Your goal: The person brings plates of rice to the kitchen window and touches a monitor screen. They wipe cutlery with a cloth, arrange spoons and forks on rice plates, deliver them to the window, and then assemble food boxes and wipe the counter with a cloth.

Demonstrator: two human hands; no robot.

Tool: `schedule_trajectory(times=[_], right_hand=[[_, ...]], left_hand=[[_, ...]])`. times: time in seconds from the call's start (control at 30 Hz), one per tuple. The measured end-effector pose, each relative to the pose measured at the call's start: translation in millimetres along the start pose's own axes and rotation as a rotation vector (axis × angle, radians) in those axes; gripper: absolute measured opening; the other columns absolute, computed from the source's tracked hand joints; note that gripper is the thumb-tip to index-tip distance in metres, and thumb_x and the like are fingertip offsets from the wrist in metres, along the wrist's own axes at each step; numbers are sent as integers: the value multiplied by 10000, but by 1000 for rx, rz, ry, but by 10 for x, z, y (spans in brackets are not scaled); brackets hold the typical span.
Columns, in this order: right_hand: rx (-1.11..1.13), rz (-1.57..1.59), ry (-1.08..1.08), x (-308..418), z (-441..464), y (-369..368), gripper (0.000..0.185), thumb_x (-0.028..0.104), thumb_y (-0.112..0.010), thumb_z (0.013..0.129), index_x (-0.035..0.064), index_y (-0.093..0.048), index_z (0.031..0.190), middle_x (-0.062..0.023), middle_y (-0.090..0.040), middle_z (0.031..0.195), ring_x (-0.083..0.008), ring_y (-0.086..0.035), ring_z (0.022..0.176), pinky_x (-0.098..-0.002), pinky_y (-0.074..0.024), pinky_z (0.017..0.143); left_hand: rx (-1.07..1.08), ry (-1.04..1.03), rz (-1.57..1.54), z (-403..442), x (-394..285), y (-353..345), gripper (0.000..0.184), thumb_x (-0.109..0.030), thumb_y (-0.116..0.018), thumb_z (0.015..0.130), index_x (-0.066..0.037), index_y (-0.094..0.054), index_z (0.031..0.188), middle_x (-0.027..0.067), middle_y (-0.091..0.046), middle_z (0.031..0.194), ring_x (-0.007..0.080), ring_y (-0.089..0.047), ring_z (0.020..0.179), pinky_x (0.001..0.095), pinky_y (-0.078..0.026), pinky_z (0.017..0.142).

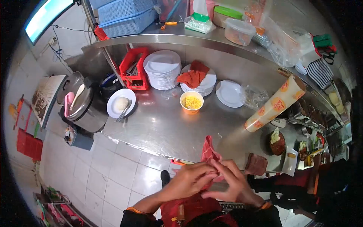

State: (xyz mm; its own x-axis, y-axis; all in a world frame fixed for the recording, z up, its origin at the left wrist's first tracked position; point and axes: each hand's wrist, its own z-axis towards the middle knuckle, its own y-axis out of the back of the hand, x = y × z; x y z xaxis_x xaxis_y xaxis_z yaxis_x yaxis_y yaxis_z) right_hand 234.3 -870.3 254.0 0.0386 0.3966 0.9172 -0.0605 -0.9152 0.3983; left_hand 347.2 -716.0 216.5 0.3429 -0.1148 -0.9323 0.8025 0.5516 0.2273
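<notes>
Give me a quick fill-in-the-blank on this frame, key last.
1. A rust-coloured ____ lies on the plates behind the bowl.
2. The food in that bowl is mostly ____.
3. In the picture, the red basket stands to the ____ of those plates.
4. The left hand and right hand come from black sleeves edged in ____.

Missing words: cloth; yellow; left; orange.

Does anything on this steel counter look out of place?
The crumpled orange-red cloth does: it lies on the shorter stack of white plates, beside the taller stack. That seems an odd spot for a cloth, since plates usually hold food.
</notes>
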Motion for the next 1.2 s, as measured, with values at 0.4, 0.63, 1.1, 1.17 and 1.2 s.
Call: schedule_trajectory(times=[0.4,0.63,1.1,1.17,1.2], right_hand=[[-376,-275,187,349,-169,-129,105,-3,-624,516,39,-628,613,-107,-617,617,-198,-605,534,-282,-457,487],[-845,-839,-161,280,41,552,175,49,-521,713,3,-573,873,-64,-529,714,-168,-491,653,-294,-418,627],[-1034,-762,27,177,-342,661,61,-43,-539,739,1,-543,697,-81,-585,729,-187,-572,640,-255,-450,585],[-690,-723,-49,-79,-469,525,122,-52,-583,617,-8,-604,728,-99,-585,722,-230,-562,647,-317,-449,575],[-715,-566,-109,-327,-502,365,170,-46,-581,584,1,-633,739,-102,-606,746,-251,-585,695,-348,-461,603]], left_hand=[[726,-321,330,280,689,1202,310,-167,-663,698,-55,-622,984,116,-571,964,262,-550,977,431,-402,882],[280,-443,288,1173,362,1183,199,-50,-585,709,-25,-622,903,140,-581,807,323,-590,756,378,-471,681],[200,-758,246,1499,-6,1062,275,1,-616,624,-68,-671,884,68,-617,870,231,-609,808,332,-468,671],[341,-616,271,1277,368,976,254,-43,-643,657,-92,-681,904,51,-644,904,231,-622,875,336,-477,743],[414,-522,259,1152,577,913,217,-80,-663,691,-104,-690,905,48,-665,912,233,-629,904,340,-482,791]])
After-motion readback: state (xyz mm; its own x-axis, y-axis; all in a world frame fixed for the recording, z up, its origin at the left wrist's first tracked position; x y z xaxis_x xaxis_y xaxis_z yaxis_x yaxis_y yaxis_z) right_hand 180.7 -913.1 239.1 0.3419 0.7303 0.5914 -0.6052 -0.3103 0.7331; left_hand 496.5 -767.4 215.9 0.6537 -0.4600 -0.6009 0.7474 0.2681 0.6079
